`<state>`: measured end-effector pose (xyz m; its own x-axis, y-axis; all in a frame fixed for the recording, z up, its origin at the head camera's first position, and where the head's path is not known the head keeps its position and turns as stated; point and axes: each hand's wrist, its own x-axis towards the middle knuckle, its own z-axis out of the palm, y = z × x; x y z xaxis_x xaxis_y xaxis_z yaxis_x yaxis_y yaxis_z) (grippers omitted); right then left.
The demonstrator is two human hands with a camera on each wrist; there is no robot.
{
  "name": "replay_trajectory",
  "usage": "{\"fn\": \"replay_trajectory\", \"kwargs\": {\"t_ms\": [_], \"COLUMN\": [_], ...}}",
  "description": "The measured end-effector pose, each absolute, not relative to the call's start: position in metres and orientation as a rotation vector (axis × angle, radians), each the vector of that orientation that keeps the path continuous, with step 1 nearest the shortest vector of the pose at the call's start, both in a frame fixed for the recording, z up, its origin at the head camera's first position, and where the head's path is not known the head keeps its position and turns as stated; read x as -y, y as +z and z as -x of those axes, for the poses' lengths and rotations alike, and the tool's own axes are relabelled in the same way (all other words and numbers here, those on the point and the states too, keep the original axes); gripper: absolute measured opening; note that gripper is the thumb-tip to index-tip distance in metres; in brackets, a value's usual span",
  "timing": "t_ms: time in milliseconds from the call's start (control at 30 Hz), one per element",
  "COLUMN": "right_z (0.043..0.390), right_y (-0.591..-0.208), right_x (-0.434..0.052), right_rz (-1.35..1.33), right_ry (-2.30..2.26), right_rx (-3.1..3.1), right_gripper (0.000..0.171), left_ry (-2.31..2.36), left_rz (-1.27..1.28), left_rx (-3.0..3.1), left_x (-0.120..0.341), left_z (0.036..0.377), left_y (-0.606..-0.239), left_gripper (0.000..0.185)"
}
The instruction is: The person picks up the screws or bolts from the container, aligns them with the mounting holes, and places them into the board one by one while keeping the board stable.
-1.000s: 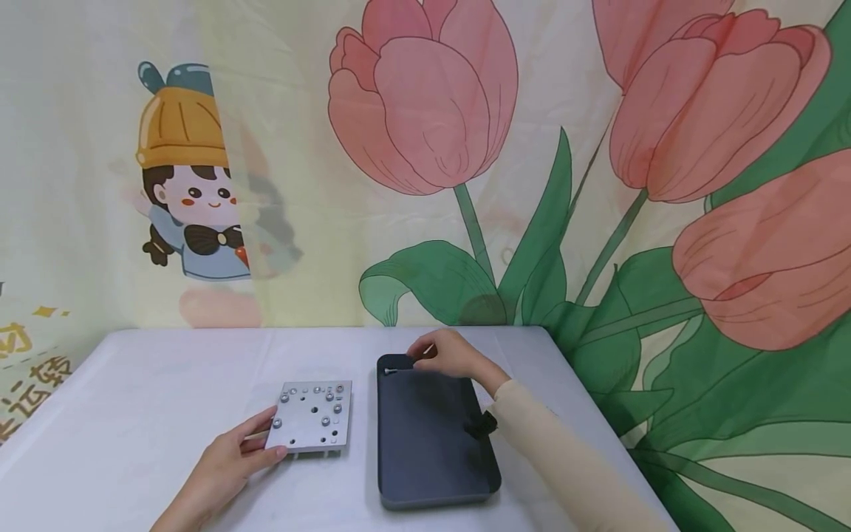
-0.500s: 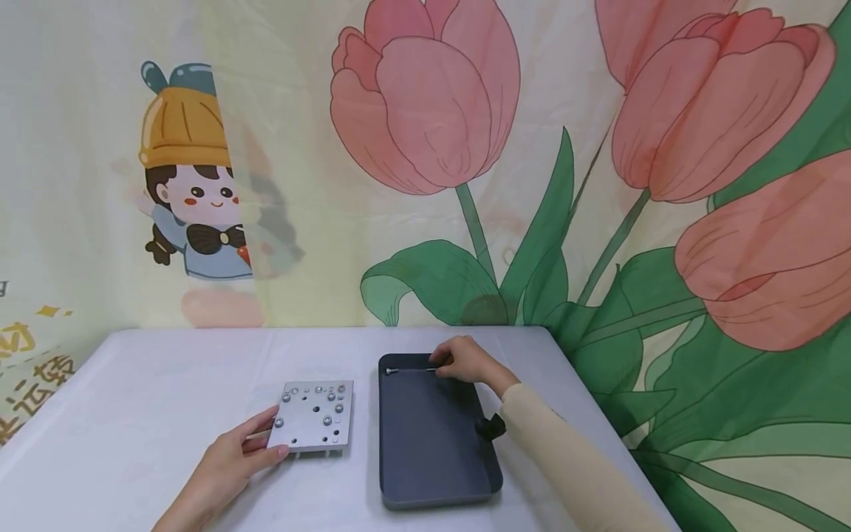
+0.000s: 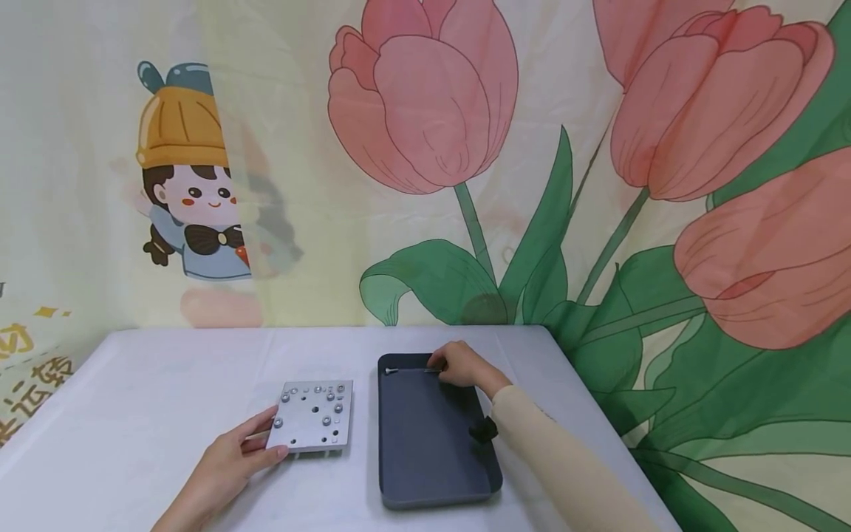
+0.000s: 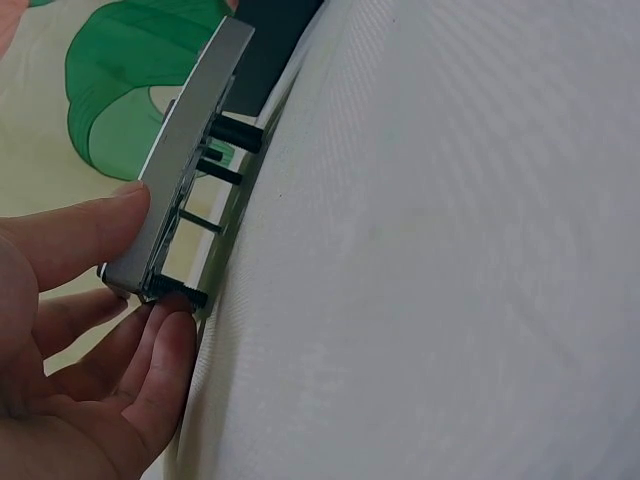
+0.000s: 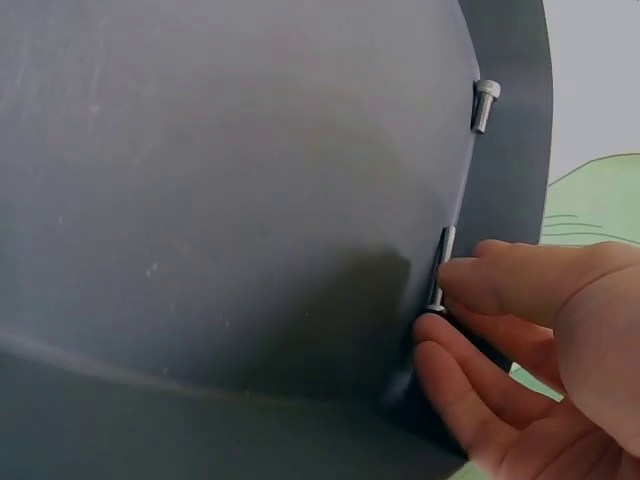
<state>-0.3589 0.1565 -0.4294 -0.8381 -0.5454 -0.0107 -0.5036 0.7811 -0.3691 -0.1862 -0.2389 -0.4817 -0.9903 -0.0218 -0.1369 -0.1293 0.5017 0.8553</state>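
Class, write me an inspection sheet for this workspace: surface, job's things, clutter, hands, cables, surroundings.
Surface: table under a white cloth.
Job's things: metal plate, screw heads on top, shanks projecting underneath; dark tray, two screws at its far end: first screw, second screw.
Clutter: nothing seen.
Hands: left hand holds the plate's edge; right hand has thumb and fingers at the second screw, firm grip unclear.
Cables: nothing seen.
Surroundings: backdrop printed with tulips and a cartoon figure.
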Motion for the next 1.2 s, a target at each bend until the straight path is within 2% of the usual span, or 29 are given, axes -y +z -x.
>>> {"fn": "replay_trajectory", "kwargs": {"t_ms": [333,767,1200], "right_z": [0.359,0.352,0.349], "right_y": [-0.435,-0.439,-0.435], "right_x": [-0.154,-0.145,-0.149], "right_rz": [0.760,0.550,0.725], "right_ry": [-0.618,-0.440,-0.608], "right_rx": [-2.815,-2.999,-2.973], "right_gripper": [0.026,0.008,0.007], "left_ry": [1.512,1.519,1.519], "left_rz": [0.173,0.164,0.187], "left_rx": [-2.607,-2.612,-2.603], "left_x": [0.237,0.236,0.236], "left_z": [0.187,0.187,0.187], "left_y": [-0.482,-0.481,-0.484], "left_gripper": [0.097,0.095,0.098]}}
